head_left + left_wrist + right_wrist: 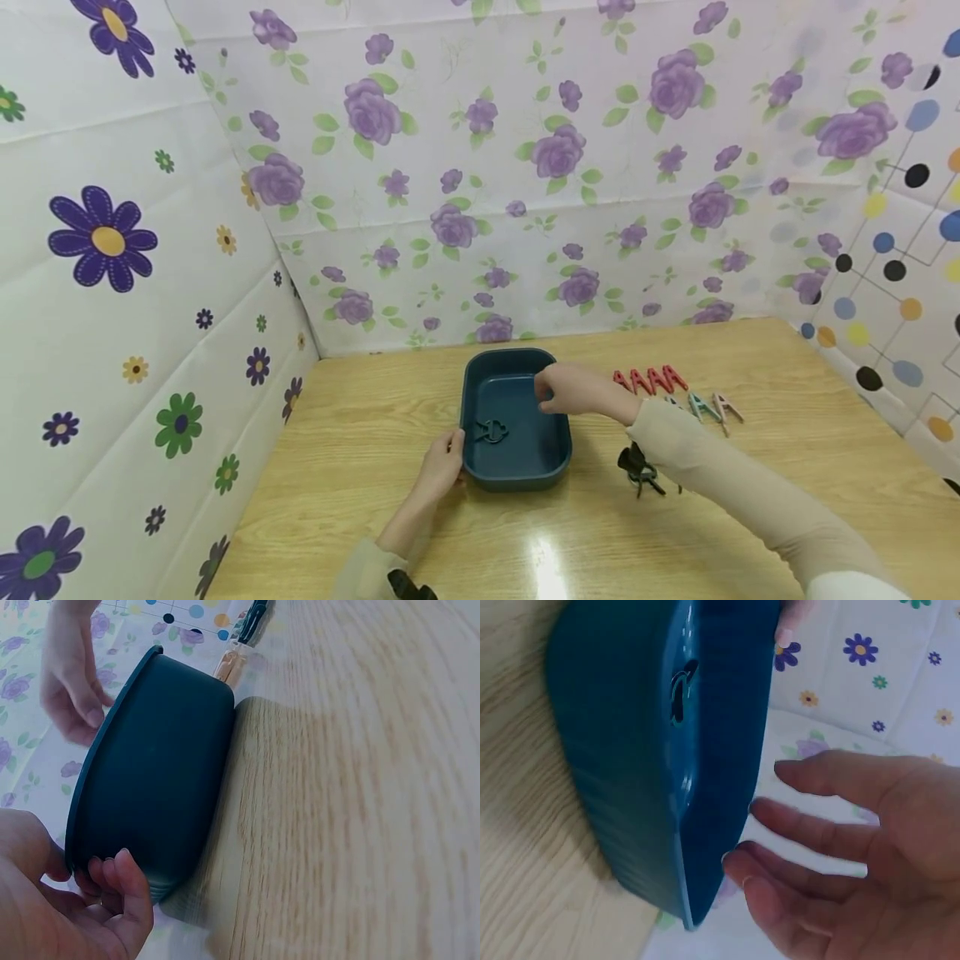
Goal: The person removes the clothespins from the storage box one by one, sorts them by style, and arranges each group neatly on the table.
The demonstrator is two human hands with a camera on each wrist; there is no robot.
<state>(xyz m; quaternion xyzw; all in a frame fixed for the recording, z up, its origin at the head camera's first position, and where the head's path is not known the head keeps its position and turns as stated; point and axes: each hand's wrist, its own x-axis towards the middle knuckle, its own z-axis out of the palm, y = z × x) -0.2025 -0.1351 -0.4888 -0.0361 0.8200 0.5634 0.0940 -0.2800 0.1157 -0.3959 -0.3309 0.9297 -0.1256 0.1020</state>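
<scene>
A dark teal rectangular basin stands on the table. At its left side my left hand holds the rim; the thumb is at the rim and the curled fingers lie against the outer wall in the left wrist view. Inside on the basin floor lies a dark green clip, also visible as a dark shape in the right wrist view. My right hand hovers over the basin's right rim. Its fingers are loosely bent and apart, with nothing between them.
Right of the basin, a row of red clips lies on the wooden table. Nearer are light blue and pink clips, partly behind my right sleeve. Dark clips lie below that forearm. Flowered cloth rises behind the table.
</scene>
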